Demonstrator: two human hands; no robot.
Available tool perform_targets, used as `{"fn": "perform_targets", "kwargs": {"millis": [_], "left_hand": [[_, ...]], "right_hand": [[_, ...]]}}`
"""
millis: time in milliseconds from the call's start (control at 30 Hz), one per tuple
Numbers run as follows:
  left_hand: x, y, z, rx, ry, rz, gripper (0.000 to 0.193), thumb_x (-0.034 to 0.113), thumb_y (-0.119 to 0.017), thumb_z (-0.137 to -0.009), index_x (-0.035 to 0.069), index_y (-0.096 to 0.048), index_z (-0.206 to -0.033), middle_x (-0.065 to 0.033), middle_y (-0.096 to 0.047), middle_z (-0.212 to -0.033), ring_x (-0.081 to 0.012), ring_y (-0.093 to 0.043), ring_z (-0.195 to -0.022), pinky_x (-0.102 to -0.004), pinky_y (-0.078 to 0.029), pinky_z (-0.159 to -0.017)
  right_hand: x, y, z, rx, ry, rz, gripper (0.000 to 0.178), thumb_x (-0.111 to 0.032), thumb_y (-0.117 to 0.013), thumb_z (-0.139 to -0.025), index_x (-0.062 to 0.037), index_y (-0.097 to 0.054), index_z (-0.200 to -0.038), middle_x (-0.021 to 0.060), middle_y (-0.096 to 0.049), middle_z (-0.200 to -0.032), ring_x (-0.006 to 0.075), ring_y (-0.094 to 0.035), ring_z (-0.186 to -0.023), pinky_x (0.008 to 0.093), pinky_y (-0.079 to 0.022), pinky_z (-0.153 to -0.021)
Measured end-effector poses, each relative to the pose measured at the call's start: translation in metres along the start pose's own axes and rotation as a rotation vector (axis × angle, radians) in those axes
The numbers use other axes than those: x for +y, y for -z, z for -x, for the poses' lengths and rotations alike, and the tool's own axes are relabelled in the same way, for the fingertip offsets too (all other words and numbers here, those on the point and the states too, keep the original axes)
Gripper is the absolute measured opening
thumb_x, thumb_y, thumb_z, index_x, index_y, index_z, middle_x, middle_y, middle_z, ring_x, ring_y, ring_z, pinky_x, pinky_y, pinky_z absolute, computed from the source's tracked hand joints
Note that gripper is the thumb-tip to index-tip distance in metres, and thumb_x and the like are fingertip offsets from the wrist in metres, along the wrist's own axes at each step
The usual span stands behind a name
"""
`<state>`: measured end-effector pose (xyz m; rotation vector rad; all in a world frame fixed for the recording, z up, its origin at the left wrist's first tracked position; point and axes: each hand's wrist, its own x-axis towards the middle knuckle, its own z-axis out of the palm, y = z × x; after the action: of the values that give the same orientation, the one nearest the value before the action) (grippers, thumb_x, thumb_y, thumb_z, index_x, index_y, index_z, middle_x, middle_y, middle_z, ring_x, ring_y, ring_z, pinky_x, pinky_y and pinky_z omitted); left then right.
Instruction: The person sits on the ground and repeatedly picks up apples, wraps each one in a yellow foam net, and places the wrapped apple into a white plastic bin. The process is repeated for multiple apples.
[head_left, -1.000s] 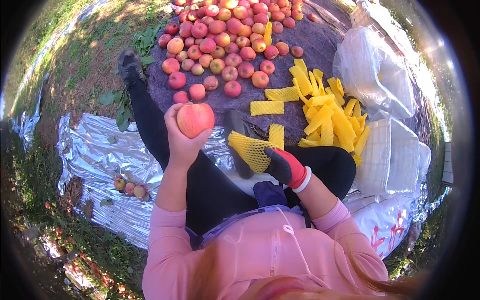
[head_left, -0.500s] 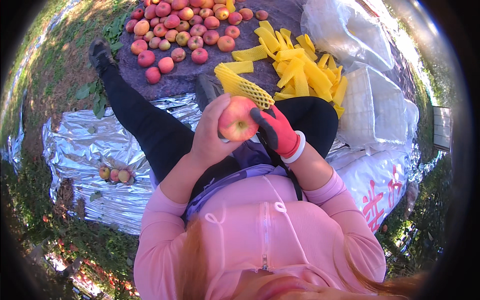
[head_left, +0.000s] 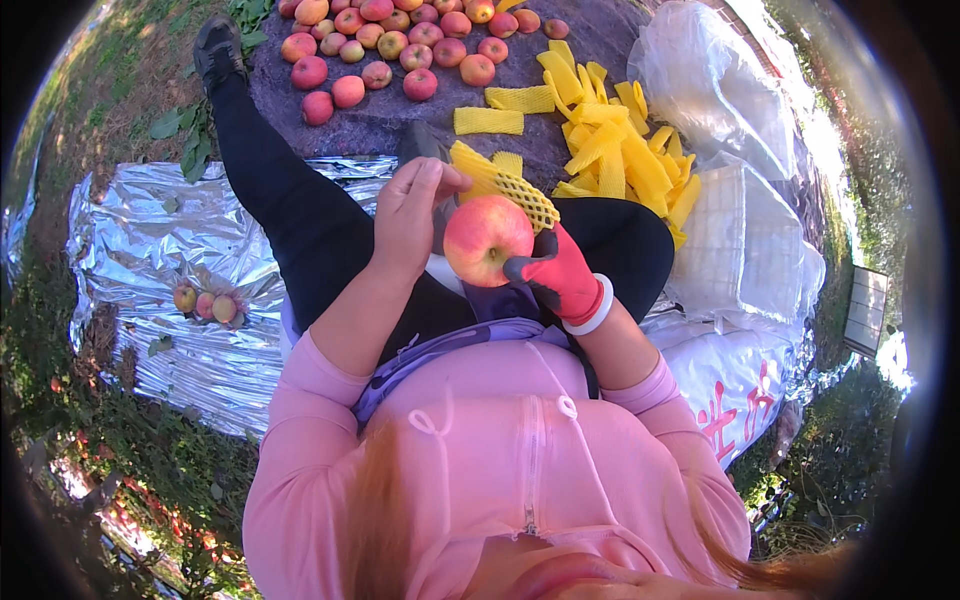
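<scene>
A red-and-yellow apple (head_left: 488,240) is held in front of my lap by my right hand (head_left: 566,280), which wears a red glove with dark fingertips. The glove's thumb presses the apple's lower right side. Behind the apple lies a yellow foam net sleeve (head_left: 503,186); its right end reaches the glove, whose other fingers are hidden. Off the apple's left side is my bare left hand (head_left: 408,215), its fingers partly bent and apart, the fingertips close to the sleeve's left edge. Whether they touch the sleeve is unclear.
Many loose apples (head_left: 420,85) lie on a dark cloth ahead. To their right is a heap of yellow foam sleeves (head_left: 625,150), beside clear plastic bags (head_left: 735,235). Silver foil sheeting (head_left: 200,370) spreads at left with a few apples (head_left: 207,303) on it.
My left hand has come off the apple and moved up and left towards the foam sleeve. The apple stays in my right hand, turned slightly. The whole view has shifted a little.
</scene>
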<state>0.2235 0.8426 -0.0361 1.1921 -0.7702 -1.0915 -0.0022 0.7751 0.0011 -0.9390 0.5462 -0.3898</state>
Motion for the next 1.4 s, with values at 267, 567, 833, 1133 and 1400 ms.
{"fn": "perform_targets", "kwargs": {"millis": [267, 567, 833, 1133, 1400], "left_hand": [[0.014, 0.025, 0.007, -0.185, 0.177, 0.209, 0.067, 0.052, -0.053, -0.109, 0.001, -0.049, -0.152, -0.013, -0.064, -0.136, -0.0183, -0.067, -0.114, -0.0311, -0.055, -0.091], [0.036, -0.011, 0.03, -0.282, -0.261, -0.298, 0.099, 0.043, -0.092, -0.079, 0.002, -0.044, -0.156, -0.0137, -0.06, -0.139, -0.0264, -0.061, -0.13, -0.0397, -0.052, -0.108], [0.042, -0.006, 0.033, -0.266, -0.361, -0.499, 0.098, 0.034, -0.097, -0.07, 0.005, -0.051, -0.152, -0.0199, -0.061, -0.138, -0.0389, -0.063, -0.126, -0.0438, -0.049, -0.111], [0.055, 0.028, 0.01, -0.263, -0.11, 0.013, 0.048, 0.039, -0.053, -0.109, 0.0, -0.064, -0.134, -0.0055, -0.069, -0.087, -0.0136, -0.065, -0.076, -0.0287, -0.053, -0.074], [0.04, -0.016, 0.001, -0.904, 0.362, 0.698, 0.064, 0.052, -0.068, -0.1, -0.007, -0.065, -0.124, -0.028, -0.059, -0.146, -0.0362, -0.063, -0.134, -0.0444, -0.05, -0.115]], "right_hand": [[-0.012, -0.001, 0.01, 0.012, 0.147, 0.11, 0.1, -0.015, -0.098, -0.075, -0.003, -0.044, -0.158, 0.0115, -0.058, -0.15, 0.024, -0.058, -0.139, 0.0416, -0.048, -0.117], [-0.02, -0.014, 0.014, 0.149, 0.483, 1.047, 0.088, -0.013, -0.097, -0.076, -0.0035, -0.053, -0.151, 0.0179, -0.063, -0.143, 0.0337, -0.065, -0.131, 0.0435, -0.052, -0.11], [-0.026, -0.019, 0.005, 0.091, 0.534, 1.19, 0.079, -0.021, -0.095, -0.078, -0.0067, -0.059, -0.147, 0.016, -0.066, -0.141, 0.0354, -0.066, -0.129, 0.0442, -0.052, -0.111], [-0.056, -0.033, 0.015, -0.146, 0.195, 0.482, 0.095, -0.021, -0.1, -0.074, -0.0044, -0.052, -0.153, 0.0122, -0.064, -0.146, 0.0224, -0.064, -0.133, 0.0388, -0.051, -0.112], [-0.05, -0.032, 0.011, -0.575, -0.043, 0.491, 0.09, -0.026, -0.098, -0.078, -0.0047, -0.052, -0.153, 0.0121, -0.064, -0.144, 0.0221, -0.061, -0.132, 0.0392, -0.05, -0.113]]}}
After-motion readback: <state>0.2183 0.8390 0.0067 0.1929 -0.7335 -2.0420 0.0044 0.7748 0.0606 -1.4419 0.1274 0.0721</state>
